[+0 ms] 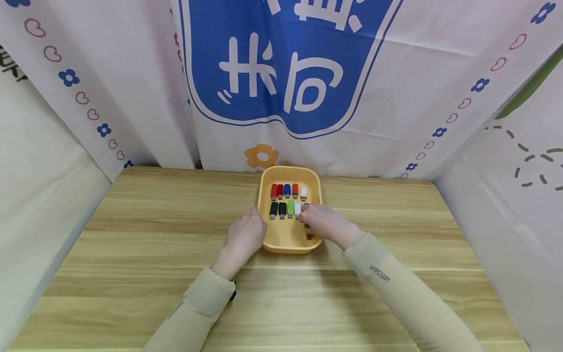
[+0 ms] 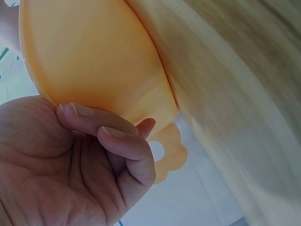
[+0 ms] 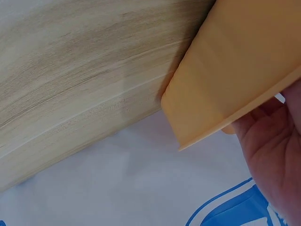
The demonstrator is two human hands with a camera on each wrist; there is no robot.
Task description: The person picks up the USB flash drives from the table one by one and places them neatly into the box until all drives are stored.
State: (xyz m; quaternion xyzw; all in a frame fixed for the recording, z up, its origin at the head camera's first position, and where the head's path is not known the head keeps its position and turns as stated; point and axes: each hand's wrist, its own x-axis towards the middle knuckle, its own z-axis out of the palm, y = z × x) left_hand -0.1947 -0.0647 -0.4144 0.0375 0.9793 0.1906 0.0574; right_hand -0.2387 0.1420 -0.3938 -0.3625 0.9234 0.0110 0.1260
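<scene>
A yellow plastic tray [image 1: 286,247] holds two rows of USB sticks. The back row has red ones [image 1: 274,191], a blue one [image 1: 287,190] and a white-and-red one [image 1: 304,193]. Black ones [image 1: 273,210], a green one [image 1: 291,209] and a white one [image 1: 297,209] lie in front. My left hand [image 1: 246,233] holds the tray's left rim, its fingers bent against the outer wall [image 2: 94,56]. Reaching over the right rim, my right hand [image 1: 327,222] pinches a greenish USB stick [image 1: 307,227], connector toward me. Its fingertips are hidden in the right wrist view.
The tray stands on a wood-grain table [image 1: 176,234], close to its back edge. Behind hangs a white cloth with a blue printed panel [image 1: 281,73] and an orange flower [image 1: 262,155]. Pale cloths [image 1: 35,195] flank both sides.
</scene>
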